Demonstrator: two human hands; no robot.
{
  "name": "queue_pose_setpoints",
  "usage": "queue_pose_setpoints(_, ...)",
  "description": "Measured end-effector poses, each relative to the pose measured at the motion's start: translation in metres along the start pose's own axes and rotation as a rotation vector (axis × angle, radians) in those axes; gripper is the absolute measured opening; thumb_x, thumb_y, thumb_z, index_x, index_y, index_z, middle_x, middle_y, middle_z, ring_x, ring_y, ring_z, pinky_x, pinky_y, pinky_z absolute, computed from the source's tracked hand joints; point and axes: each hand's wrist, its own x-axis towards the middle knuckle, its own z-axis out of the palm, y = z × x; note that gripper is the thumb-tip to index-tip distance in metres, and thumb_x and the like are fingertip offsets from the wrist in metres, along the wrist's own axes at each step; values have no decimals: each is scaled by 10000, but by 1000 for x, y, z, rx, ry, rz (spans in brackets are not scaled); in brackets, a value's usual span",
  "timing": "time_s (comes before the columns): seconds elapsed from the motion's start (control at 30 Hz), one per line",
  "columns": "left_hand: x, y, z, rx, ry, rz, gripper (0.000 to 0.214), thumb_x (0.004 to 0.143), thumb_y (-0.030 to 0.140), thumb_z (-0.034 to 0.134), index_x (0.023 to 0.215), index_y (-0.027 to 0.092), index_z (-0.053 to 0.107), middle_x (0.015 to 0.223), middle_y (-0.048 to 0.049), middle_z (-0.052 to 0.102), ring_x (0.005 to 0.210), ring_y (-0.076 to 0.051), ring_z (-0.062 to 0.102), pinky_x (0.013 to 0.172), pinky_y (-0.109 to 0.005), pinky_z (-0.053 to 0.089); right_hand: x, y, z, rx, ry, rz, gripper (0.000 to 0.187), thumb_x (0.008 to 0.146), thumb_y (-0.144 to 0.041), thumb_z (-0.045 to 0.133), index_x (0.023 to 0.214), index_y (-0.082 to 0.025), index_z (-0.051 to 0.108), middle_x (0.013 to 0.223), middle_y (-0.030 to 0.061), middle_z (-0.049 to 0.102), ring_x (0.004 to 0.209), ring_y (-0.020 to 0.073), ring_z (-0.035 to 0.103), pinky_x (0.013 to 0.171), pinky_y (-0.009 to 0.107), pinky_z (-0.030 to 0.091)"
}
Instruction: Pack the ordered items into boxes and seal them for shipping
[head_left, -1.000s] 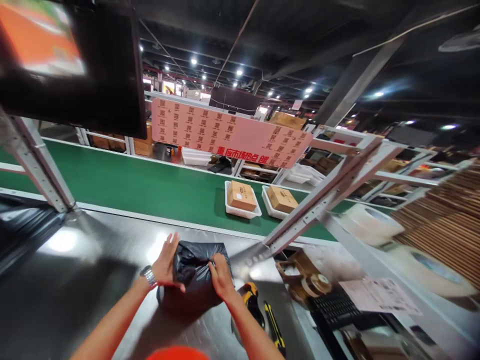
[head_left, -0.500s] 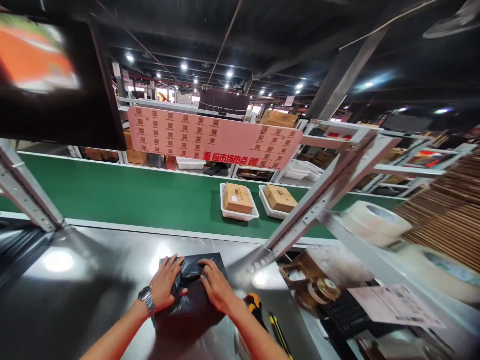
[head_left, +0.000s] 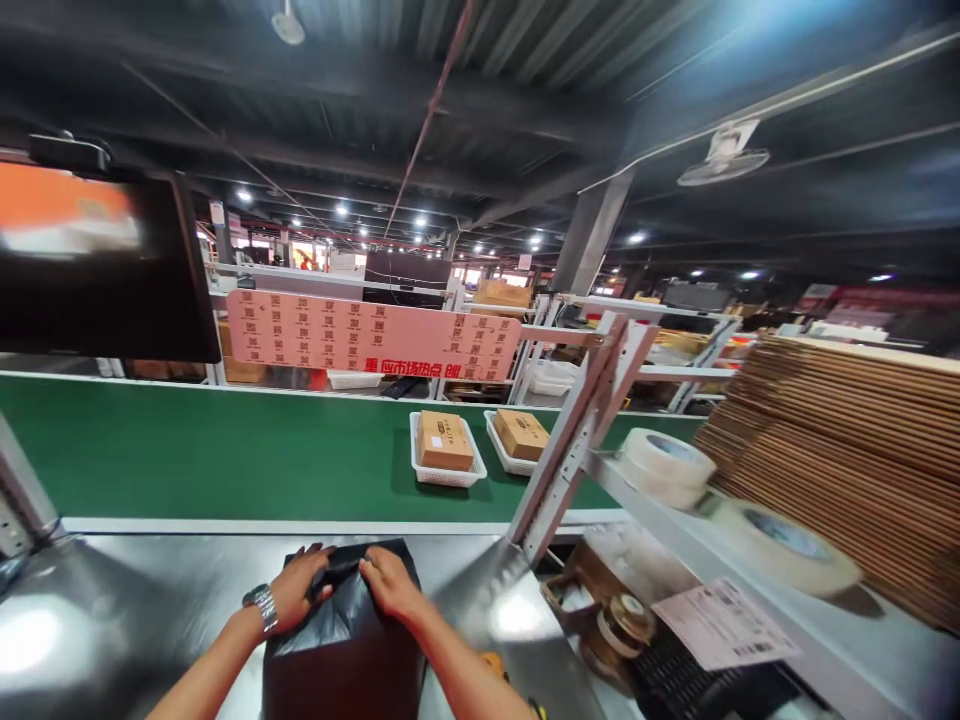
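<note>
A black plastic mailing bag [head_left: 345, 675] lies on the metal worktop in front of me, its film creased near the far end. My left hand [head_left: 296, 590], with a metal watch on the wrist, grips the bag's far left part, a fold of film between thumb and fingers. At the far right part, my right hand [head_left: 390, 582] has its fingers curled onto the film, pinching it. The bag's near end runs out of view. Beside my right forearm a bit of a yellow-orange tool [head_left: 493, 664] shows, mostly hidden.
Beyond the worktop [head_left: 187, 580] runs a green conveyor belt [head_left: 225, 450] carrying white baskets [head_left: 450, 478] with cardboard boxes [head_left: 446, 440]. A metal post [head_left: 562, 455] and a shelf with tape rolls [head_left: 667, 465] stand at right, near stacked cardboard [head_left: 847, 450]. A monitor [head_left: 90, 270] hangs left.
My view has tilted up and turned somewhat right. Both hands stay on the bag's far end, and more smooth film shows between and below them. The tools at right have mostly left view.
</note>
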Motion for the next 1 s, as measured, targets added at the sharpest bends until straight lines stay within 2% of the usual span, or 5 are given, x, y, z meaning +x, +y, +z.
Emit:
queue_pose_setpoints(0.2, -32, -3, 12, 55, -24, 150, 347, 927, 185, 678, 1251, 268, 772, 1818, -94, 514, 1734, -383, 394, 1437, -693, 271, -79, -38, 40, -220, 199, -15, 392, 1190, -391, 356, 1218, -230, 713, 1084, 129, 799, 990, 298, 751, 927, 454, 626)
queue_pose_setpoints(0.3, -50, 16, 18, 129, 10, 143, 463, 854, 109, 656, 1287, 248, 744, 1829, -122, 489, 1754, -392, 346, 1415, -737, 281, -102, -62, 48, -305, 203, 57, 286, 1151, -299, 443, 1206, -232, 715, 1084, 130, 791, 1002, 311, 760, 967, 476, 631)
queue_pose_setpoints(0.57, -60, 97, 62, 189, 209, -93, 577, 912, 180, 592, 1464, 41, 683, 1838, -296, 394, 1758, -456, 304, 1433, -710, 273, -81, -85, 19, -344, -77, 174, 195, 1055, -217, 543, 1014, -240, 732, 974, 92, 769, 907, 262, 696, 886, 376, 569)
queue_pose_setpoints(0.83, -71, 84, 58, 121, 125, 35, 1143, 787, 404, 731, 1794, 42, 330, 1893, -305, 231, 1775, -493, 213, 1420, -720, 281, -64, -103, -8, -293, -292, 215, 238, 1056, -210, 526, 1082, -205, 762, 1091, 155, 821, 967, 298, 759, 901, 385, 560)
queue_pose_setpoints(1.0, -64, 86, 75, 127, 178, -13, 1359, 720, 701, 867, 1803, 77, 335, 1884, -336, 229, 1757, -565, 203, 1384, -781, 282, -38, -99, -26, -135, -424, 218, 210, 1008, -253, 601, 930, -203, 789, 1034, 157, 857, 916, 285, 771, 852, 350, 537)
